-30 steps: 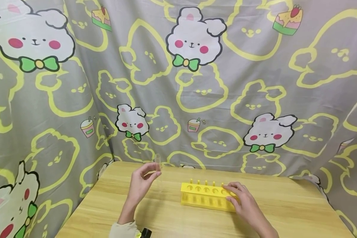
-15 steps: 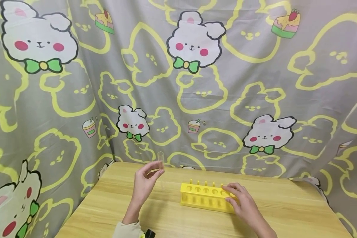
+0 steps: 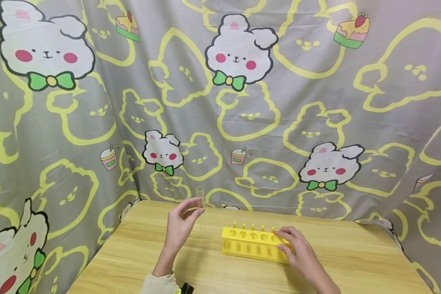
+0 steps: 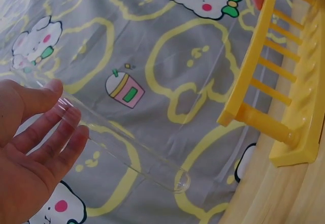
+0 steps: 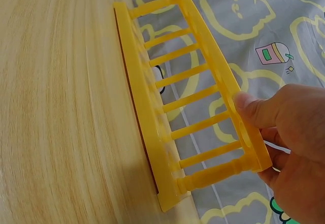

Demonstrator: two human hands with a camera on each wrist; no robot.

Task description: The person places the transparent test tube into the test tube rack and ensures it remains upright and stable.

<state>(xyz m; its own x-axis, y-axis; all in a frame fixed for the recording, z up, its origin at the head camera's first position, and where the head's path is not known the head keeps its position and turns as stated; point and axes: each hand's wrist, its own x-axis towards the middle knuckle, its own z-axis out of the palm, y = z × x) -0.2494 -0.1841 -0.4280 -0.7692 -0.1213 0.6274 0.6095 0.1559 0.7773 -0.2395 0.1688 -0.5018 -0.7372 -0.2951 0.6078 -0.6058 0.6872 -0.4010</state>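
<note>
Fingers [image 4: 70,150] of the left hand [image 3: 180,222] are being pinched round a clear test tube [image 4: 137,154], which is being held upright over the worktop [image 3: 132,261]. To its right, midway between side edges, a yellow rack [image 5: 143,102] is being gripped at its right end by the right hand [image 3: 297,247]. The far edge is being backed by a curtain [image 3: 220,122].

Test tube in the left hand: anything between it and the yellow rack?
Nothing visible stands between the test tube in the left hand and the yellow rack. The right hand grips the rack's right end, partly covering holes there; those toward the left end show uncovered.
</note>
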